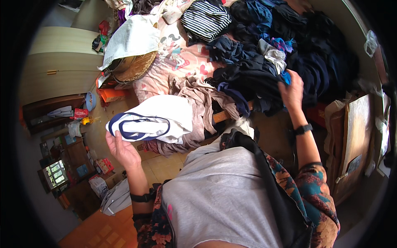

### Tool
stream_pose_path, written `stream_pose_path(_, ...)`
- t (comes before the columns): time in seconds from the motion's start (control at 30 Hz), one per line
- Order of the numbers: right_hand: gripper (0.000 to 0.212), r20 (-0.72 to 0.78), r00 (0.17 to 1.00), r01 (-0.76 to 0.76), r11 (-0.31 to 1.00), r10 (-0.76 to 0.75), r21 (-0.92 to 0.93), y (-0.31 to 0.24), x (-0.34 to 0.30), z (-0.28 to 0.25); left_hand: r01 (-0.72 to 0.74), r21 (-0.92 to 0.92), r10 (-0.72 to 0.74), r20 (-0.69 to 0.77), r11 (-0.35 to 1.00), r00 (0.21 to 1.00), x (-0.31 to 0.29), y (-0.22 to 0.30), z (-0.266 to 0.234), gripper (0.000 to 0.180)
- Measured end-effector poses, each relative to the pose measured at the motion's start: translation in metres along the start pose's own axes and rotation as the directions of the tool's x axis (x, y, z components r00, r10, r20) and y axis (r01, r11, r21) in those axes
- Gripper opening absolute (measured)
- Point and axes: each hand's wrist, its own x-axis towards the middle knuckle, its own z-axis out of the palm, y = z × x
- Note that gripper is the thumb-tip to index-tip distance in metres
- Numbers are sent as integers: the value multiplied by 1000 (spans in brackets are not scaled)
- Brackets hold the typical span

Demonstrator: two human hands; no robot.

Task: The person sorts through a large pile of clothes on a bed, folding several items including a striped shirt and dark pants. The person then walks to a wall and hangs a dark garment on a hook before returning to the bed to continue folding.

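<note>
My left hand grips the near left end of a white garment with navy trim, thumb on top. The garment lies folded over a mauve-beige garment at the bed's edge. Farther right, my right hand reaches into a heap of dark clothes. Its fingers close at a small bright blue piece of cloth, the fingertips partly hidden. Just beyond them lies a crumpled pale grey cloth. A black-and-white striped cloth bundle rests at the far side.
Pink patterned bedding shows between the piles. At its left stands a woven straw item under a white cloth, near an orange box. A wooden panel leans at the right. A wooden bed edge runs before me.
</note>
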Motion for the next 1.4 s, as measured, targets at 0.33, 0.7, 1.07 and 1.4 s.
stream_pose_path(0.33,57,560,815,376,871,-149,-316,-40,63,131,50,126,-50,-4,991,999,-11,-13,-26,34)
stream_pose_path(0.7,24,638,736,-666,-69,-225,743,-144,58,24,290,639,-507,182,712,843,-73,-128,-41,44)
stream_pose_path(1.07,28,513,197,-273,455,-836,847,-229,-19,-15,867,-168,-629,625,470,462,-33,-80,82,43)
stream_pose_path(1.4,42,529,359,-113,526,-769,843,-222,-30,-26,652,-294,-262,743,698,616,-10,-5,53,9)
